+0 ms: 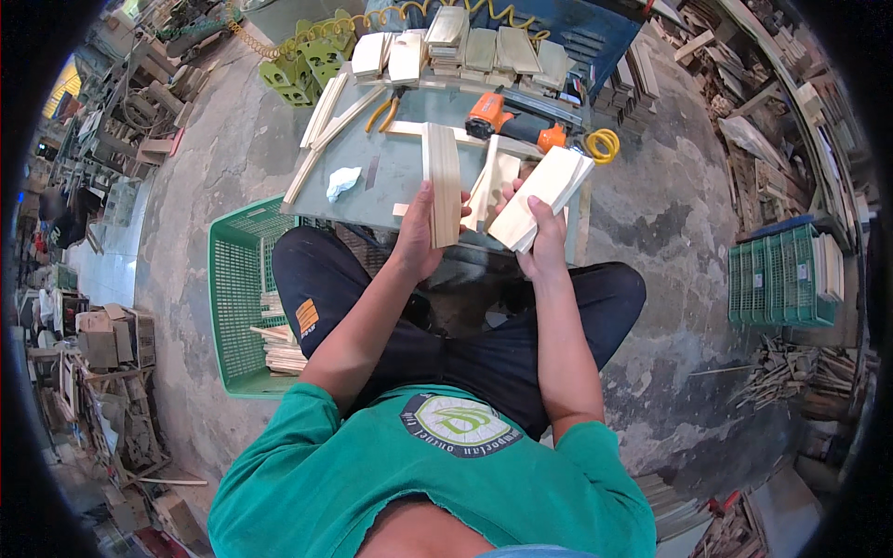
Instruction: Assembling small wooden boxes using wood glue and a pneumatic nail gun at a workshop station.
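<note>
Upright in my left hand (419,244) is a small stack of pale wooden boards (445,186), gripped along its sides. My right hand (547,240) is closed round a second bundle of wooden boards (549,191), tilted to the right and slightly fanned. Between the two bundles, more wooden pieces (493,181) lean over the near part of the grey worktable (372,191). Just beyond my right hand, an orange nail gun (507,119) lies on the table. Orange-handled pliers (382,113) rest farther left, near a crumpled white scrap (343,183).
Stacked wooden boards (446,46) line the table's far edge, with long strips (330,139) at its left. A green crate (221,307) holding wood stands by my left leg. A yellow coiled hose (603,146) hangs at the right. Another green crate (777,279) is far right.
</note>
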A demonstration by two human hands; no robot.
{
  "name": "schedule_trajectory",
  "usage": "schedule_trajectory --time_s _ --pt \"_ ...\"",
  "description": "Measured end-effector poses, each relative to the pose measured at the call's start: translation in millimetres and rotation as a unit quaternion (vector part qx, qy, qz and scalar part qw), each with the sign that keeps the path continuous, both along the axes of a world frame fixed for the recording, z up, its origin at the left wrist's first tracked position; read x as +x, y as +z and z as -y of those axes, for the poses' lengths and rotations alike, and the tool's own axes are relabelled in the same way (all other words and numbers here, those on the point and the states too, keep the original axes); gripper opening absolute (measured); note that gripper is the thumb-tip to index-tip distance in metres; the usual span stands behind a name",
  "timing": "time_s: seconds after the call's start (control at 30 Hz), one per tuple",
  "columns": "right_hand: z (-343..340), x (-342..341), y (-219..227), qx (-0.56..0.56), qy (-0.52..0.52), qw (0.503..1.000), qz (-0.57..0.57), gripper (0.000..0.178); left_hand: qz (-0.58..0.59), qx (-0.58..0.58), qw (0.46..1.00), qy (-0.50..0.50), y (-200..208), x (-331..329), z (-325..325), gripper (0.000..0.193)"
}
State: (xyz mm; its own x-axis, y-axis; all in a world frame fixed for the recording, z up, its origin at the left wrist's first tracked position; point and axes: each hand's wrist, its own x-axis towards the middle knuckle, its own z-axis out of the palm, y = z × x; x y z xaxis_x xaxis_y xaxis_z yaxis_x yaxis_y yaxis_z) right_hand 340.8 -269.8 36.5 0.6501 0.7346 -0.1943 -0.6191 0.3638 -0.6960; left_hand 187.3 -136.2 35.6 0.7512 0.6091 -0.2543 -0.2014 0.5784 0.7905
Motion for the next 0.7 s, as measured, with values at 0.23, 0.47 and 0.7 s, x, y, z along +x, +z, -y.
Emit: schedule_trajectory --time_s 0.23,0.47,0.7 --pt "-13 -51 0 -0.098 0.035 0.950 0.295 0.080 0.033 0.036 0.998 -0.041 11 -3 30 0.065" --pt "-8 -59 14 -0.181 0.088 0.909 0.364 0.101 0.053 0.033 0.994 -0.087 24 -11 39 0.061" --pt "-17 -36 41 -0.253 0.098 0.746 0.608 0.092 -0.128 0.212 0.967 -0.066 37 18 -2 0.048"
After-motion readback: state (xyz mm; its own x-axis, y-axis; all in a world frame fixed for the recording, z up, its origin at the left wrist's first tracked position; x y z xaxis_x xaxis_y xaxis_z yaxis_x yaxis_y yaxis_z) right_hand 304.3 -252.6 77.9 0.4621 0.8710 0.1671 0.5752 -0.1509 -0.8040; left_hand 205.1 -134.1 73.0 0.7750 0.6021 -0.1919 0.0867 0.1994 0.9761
